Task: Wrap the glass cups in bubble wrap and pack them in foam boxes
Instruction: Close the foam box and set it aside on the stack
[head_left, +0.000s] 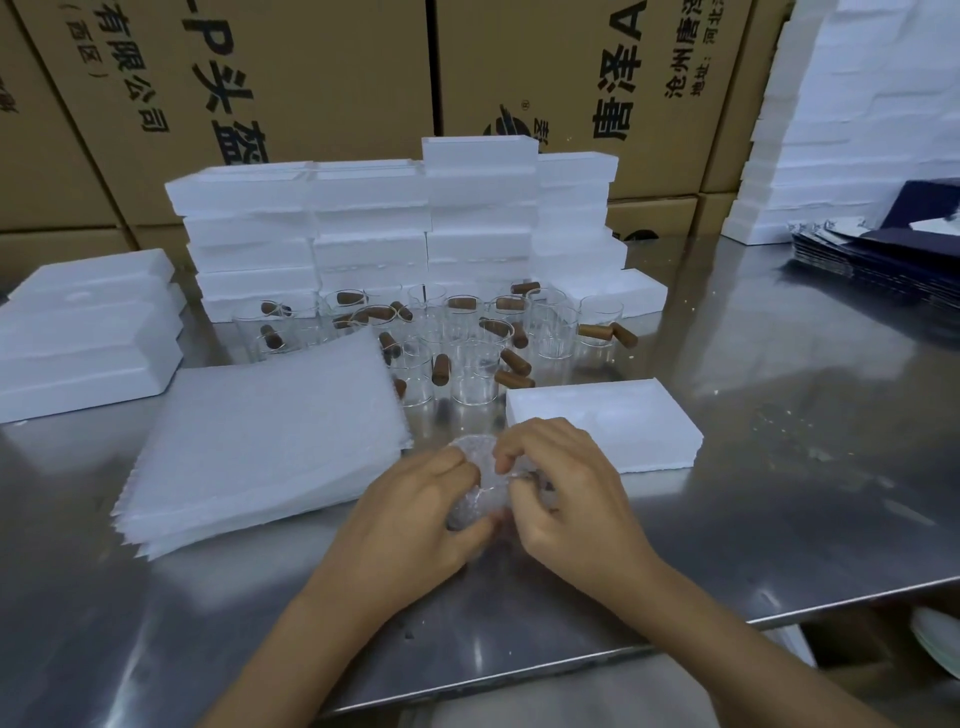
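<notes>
My left hand and my right hand both grip a glass cup wrapped in bubble wrap just above the steel table. The cup itself is mostly hidden by the wrap and my fingers. A stack of bubble wrap sheets lies to the left of my hands. A white foam box sits just behind my right hand. Several bare glass cups with brown wooden handles stand crowded further back.
A wall of stacked foam boxes rises behind the cups, with more foam pieces at the left and a tall stack at the far right. Dark folded cartons lie at the right. Cardboard cartons fill the background.
</notes>
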